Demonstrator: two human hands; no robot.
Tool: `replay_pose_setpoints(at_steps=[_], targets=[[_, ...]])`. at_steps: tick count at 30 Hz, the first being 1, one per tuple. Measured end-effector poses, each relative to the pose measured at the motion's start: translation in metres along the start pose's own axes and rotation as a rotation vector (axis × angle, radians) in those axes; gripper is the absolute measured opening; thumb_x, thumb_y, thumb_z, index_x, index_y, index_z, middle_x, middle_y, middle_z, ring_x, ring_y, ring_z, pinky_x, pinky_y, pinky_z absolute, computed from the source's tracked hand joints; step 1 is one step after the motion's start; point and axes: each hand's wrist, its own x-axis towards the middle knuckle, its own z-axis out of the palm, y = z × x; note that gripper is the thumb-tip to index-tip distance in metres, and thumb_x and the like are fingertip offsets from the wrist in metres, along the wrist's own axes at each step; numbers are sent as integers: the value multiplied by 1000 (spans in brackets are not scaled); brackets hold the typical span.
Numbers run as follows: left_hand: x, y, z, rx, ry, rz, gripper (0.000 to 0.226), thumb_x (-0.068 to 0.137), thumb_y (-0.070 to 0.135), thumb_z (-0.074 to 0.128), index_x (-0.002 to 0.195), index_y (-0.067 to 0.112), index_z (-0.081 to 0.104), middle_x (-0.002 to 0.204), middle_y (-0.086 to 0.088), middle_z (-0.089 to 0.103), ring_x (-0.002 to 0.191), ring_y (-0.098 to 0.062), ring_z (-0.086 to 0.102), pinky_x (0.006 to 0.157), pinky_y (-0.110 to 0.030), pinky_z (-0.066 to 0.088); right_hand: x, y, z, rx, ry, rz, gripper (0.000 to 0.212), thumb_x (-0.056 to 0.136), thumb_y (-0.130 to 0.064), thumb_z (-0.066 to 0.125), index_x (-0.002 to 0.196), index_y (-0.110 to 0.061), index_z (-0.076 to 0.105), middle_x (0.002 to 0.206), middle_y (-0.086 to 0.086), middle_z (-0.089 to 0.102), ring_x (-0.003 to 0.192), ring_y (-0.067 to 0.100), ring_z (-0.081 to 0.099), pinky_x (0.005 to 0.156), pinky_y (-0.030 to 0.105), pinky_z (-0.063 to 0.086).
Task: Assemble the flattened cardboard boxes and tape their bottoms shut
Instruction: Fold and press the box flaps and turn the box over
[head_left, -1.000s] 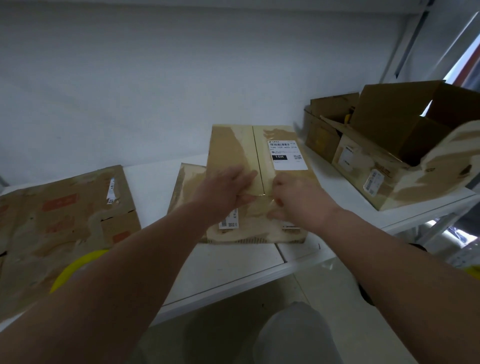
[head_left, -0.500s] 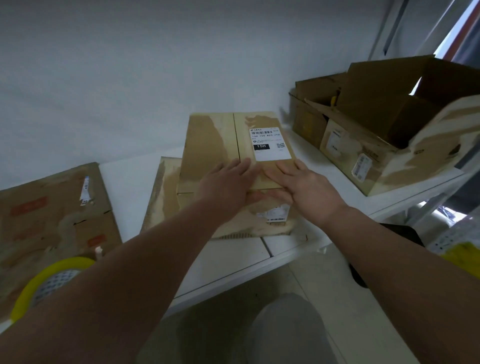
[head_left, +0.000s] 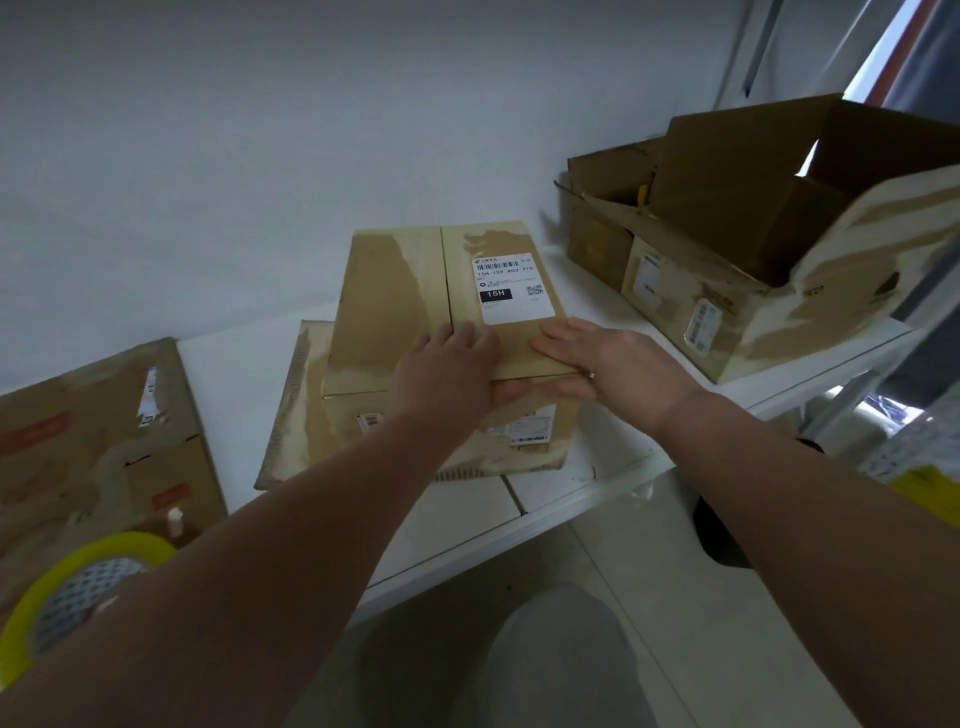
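Head view: cardboard box (head_left: 395, 291), bottom flaps pressed closed under flat, straight-fingered left hand (head_left: 447, 364) and right hand (head_left: 613, 364); next likely needs yellow tape roll (head_left: 78, 564).

Tan box (head_left: 395, 291), white label (head_left: 511, 288); yellow tape roll (head_left: 67, 587); white table (head_left: 234, 374).

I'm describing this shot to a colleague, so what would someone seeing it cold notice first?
The left hand and right hand press flat on the closed flaps of the central cardboard box, beside its white shipping label. An open box sits at the right, and a yellow tape roll lies at the lower left.
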Motion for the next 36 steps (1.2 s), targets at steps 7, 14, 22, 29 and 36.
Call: replay_pose_setpoints(at_steps=[7, 14, 22, 29, 36], targets=[[-2, -4, -7, -25, -40, 16, 71, 83, 70, 39, 138, 25, 38, 140, 6, 44, 133, -20, 37, 101, -36, 36, 3, -3, -15, -164, -164, 28, 61, 90, -39, 59, 146, -35, 33, 152, -6, 36, 126, 20, 48, 104, 33, 36], [-10, -51, -18, -12, -243, 193, 66, 94, 55, 35, 150, 42, 1, 161, 7, 0, 148, -17, 4, 118, -41, 10, 14, -21, -27, -405, -286, 71, 65, 93, -29, 59, 148, -34, 27, 123, 5, 54, 110, 21, 52, 90, 28, 42], [-47, -100, -29, -59, -213, 50, 67, 94, 53, 40, 151, 37, 9, 160, 5, 9, 146, -18, 12, 108, -46, 31, 21, -36, -26, -424, -282, 174, 35, 101, -26, 38, 134, -23, 50, 119, 10, 56, 108, 28, 56, 86, 34, 46], [-77, -122, -25, -336, -182, -217, 65, 94, 48, 48, 150, 42, 15, 151, 0, 37, 129, -23, 46, 99, -40, 42, 15, -53, -25, -526, -290, 262, 41, 97, -14, 43, 136, -24, 41, 118, 8, 50, 107, 23, 53, 75, 28, 41], [-94, -99, -15, -1058, -40, -870, 78, 91, 54, 49, 151, 13, 21, 154, -13, 30, 138, -31, 32, 107, -41, 31, 0, -45, -15, -407, -218, 470, 42, 90, -11, 46, 132, -16, 42, 121, 9, 53, 112, 26, 53, 81, 34, 44]])
